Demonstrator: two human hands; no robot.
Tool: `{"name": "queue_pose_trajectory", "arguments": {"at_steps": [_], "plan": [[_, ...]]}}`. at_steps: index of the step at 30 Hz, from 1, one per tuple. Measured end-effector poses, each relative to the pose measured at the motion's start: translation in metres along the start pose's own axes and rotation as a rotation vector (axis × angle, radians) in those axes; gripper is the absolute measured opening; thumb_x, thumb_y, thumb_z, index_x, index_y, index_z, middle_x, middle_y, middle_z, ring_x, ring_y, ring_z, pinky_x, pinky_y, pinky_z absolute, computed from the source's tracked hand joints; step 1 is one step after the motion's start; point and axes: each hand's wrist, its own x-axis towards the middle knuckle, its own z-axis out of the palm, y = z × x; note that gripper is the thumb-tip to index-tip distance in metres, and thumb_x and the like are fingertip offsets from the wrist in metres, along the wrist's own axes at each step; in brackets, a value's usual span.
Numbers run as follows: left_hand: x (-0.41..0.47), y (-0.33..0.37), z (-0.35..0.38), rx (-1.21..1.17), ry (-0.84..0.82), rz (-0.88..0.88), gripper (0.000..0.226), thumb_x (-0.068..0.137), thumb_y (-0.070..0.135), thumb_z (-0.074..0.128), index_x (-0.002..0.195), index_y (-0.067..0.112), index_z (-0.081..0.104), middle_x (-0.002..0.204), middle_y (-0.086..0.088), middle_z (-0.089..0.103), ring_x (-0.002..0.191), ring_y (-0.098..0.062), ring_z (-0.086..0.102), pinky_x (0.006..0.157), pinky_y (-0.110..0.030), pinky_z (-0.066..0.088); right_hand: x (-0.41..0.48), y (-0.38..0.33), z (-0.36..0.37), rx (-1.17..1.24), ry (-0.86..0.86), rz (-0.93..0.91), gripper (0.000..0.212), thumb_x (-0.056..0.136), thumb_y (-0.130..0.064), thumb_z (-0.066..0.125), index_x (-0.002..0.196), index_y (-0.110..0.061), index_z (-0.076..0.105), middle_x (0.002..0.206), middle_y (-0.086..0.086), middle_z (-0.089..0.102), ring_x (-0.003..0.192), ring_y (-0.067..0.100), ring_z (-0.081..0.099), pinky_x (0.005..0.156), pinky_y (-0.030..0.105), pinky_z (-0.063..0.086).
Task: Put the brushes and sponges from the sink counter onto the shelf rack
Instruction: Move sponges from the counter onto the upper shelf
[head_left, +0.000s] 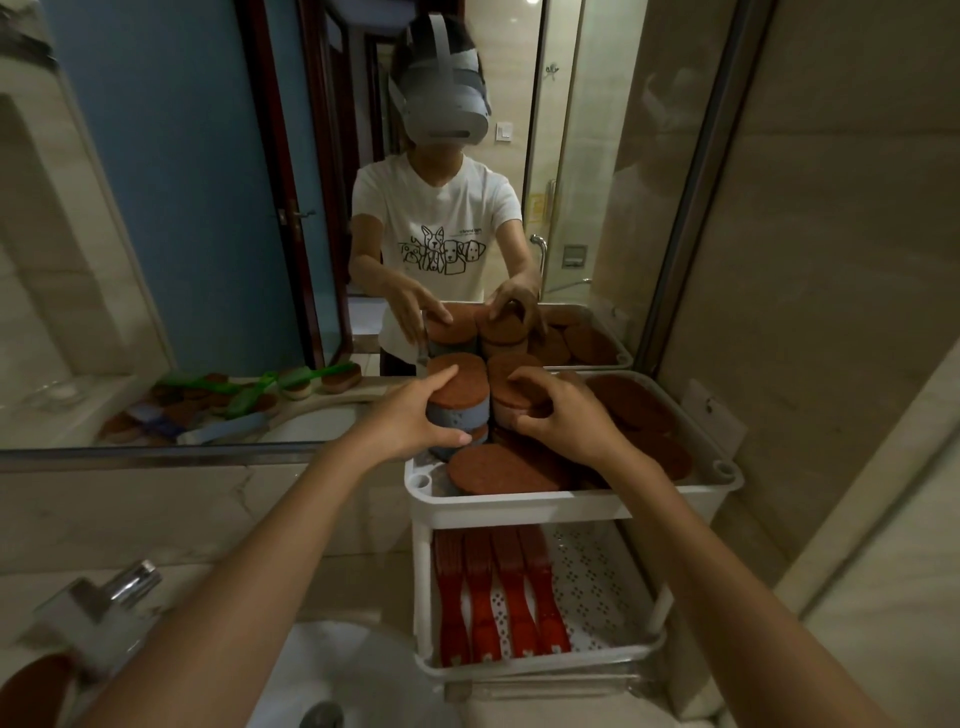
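A white two-tier shelf rack (566, 501) stands on the counter against the mirror. Its top tier holds several round sponges with brown scouring tops. My left hand (415, 415) grips a blue sponge stack (460, 400) at the tier's back left, thumb in front, fingers over the top. My right hand (561, 413) is closed on a pinkish sponge stack (511, 387) beside it. More brown sponges (498, 470) lie flat in front and to the right. On the lower tier lie several red brushes (498, 597), side by side.
A chrome tap (104, 597) and white basin (343, 670) are at the lower left. A brown sponge (31, 686) sits at the counter's left edge. The mirror (208, 208) reflects brushes and sponges on the counter and a person with a headset. A tiled wall closes the right.
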Motion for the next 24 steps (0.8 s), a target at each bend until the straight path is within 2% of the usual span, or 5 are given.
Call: {"name": "queue_pose_trajectory", "arguments": {"at_steps": [9, 12, 18, 22, 24], "plan": [[0.005, 0.015, -0.001, 0.305, -0.066, -0.083, 0.091, 0.081, 0.039, 0.067, 0.151, 0.026, 0.011, 0.151, -0.014, 0.026, 0.139, -0.031, 0.029, 0.112, -0.040, 0.031, -0.001, -0.003, -0.004, 0.036, -0.008, 0.042, 0.050, 0.082, -0.036, 0.067, 0.128, -0.023, 0.050, 0.130, 0.009, 0.054, 0.114, 0.025, 0.054, 0.088, 0.030, 0.043], [0.007, 0.020, 0.000, 0.372, -0.094, -0.112, 0.090, 0.082, 0.040, 0.065, 0.151, 0.026, 0.009, 0.154, -0.014, 0.022, 0.141, -0.032, 0.025, 0.113, -0.042, 0.029, -0.004, -0.008, -0.006, -0.007, -0.032, 0.052, 0.051, 0.084, -0.038, 0.064, 0.130, -0.024, 0.047, 0.131, 0.011, 0.051, 0.116, 0.026, 0.052, 0.090, 0.033, 0.043], [0.001, 0.022, 0.002, 0.337, -0.100, -0.109, 0.093, 0.083, 0.039, 0.065, 0.152, 0.025, 0.003, 0.155, -0.014, 0.021, 0.141, -0.030, 0.027, 0.111, -0.038, 0.030, -0.002, -0.023, -0.010, -0.237, -0.133, 0.086, 0.049, 0.088, -0.039, 0.054, 0.132, -0.026, 0.039, 0.130, 0.013, 0.055, 0.119, 0.034, 0.052, 0.099, 0.049, 0.043], [-0.005, 0.025, -0.007, 0.245, -0.130, -0.114, 0.093, 0.083, 0.037, 0.066, 0.151, 0.025, 0.004, 0.156, -0.011, 0.021, 0.141, -0.029, 0.028, 0.113, -0.039, 0.032, -0.003, -0.028, -0.012, -0.204, -0.126, 0.147, 0.055, 0.086, -0.043, 0.057, 0.135, -0.030, 0.038, 0.143, 0.015, 0.041, 0.127, 0.039, 0.044, 0.105, 0.052, 0.038], [-0.011, 0.028, -0.014, 0.117, -0.097, -0.113, 0.087, 0.084, 0.031, 0.066, 0.151, 0.024, 0.012, 0.153, -0.008, 0.029, 0.138, -0.026, 0.035, 0.110, -0.037, 0.036, -0.008, -0.030, -0.013, -0.152, -0.079, 0.158, 0.059, 0.083, -0.041, 0.061, 0.137, -0.029, 0.038, 0.147, 0.017, 0.034, 0.131, 0.041, 0.040, 0.107, 0.053, 0.037]]}}
